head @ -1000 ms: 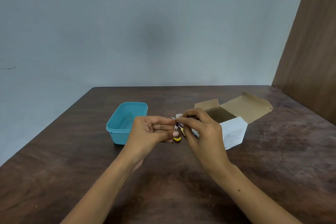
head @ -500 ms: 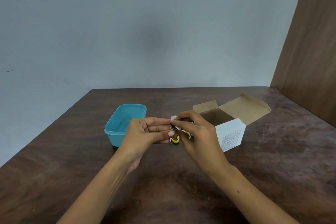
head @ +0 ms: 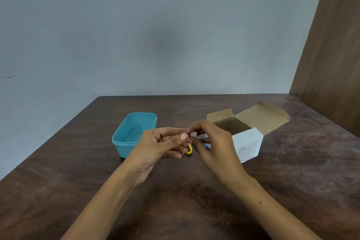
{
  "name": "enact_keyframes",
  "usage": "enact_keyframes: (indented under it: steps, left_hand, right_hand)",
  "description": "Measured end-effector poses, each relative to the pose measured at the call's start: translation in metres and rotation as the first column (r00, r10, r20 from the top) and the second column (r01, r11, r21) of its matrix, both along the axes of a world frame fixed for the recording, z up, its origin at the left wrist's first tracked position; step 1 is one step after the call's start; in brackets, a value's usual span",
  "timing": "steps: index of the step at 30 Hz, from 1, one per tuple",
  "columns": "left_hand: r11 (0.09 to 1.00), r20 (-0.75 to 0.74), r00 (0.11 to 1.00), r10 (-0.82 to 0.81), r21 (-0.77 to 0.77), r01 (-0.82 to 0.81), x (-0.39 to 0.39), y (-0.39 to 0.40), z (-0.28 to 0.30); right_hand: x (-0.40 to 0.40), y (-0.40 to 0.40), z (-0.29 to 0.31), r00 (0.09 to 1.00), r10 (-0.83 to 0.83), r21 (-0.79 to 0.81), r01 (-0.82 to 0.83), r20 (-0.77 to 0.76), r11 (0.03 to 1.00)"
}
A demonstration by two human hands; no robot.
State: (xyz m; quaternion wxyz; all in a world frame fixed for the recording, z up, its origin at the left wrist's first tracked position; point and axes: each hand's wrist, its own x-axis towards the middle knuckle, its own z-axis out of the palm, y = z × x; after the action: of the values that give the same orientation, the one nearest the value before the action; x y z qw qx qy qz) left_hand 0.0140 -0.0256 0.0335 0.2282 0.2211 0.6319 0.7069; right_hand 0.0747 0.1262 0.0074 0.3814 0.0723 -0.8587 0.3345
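Note:
Above the middle of the dark wooden table [head: 194,200], my left hand [head: 155,148] and my right hand [head: 216,146] meet fingertip to fingertip. Between them is a small bundle of little coloured items [head: 190,149]: a yellow loop hangs below my left fingers, a blue bit shows under my right palm, and a small white piece sits near my right thumb. My left thumb and fingers pinch the bundle; my right fingertips pinch its top. Most of the bundle is hidden by the fingers.
A teal plastic tub [head: 134,134] without a lid stands left of my hands. An open white cardboard box [head: 247,142] with brown flaps stands right of them. A brown wooden panel [head: 331,64] rises at the right; a grey wall lies behind.
My hands stay together at the same spot. The right fingers have shifted up to the top of the bundle, and the yellow loop now hangs lower.

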Motion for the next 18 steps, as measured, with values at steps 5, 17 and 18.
enact_keyframes:
  steps: [5, 17, 18]
  left_hand:
    - [0.992, -0.157, 0.984, 0.082, -0.083, -0.096, -0.001, 0.001, -0.007]
    - [0.989, -0.177, 0.975, 0.133, 0.093, -0.118, 0.003, 0.009, -0.010]
    - [0.988, -0.184, 0.973, 0.137, 0.097, -0.121, 0.003, 0.010, -0.011]
  right_hand:
    - [-0.001, -0.001, 0.004, 0.988, 0.136, -0.497, -0.084, 0.070, 0.864]
    - [0.000, 0.000, 0.009, 0.959, 0.284, -0.762, -0.169, 0.020, 0.625]
    - [0.001, 0.000, 0.009, 0.960, 0.279, -0.761, -0.166, 0.021, 0.627]
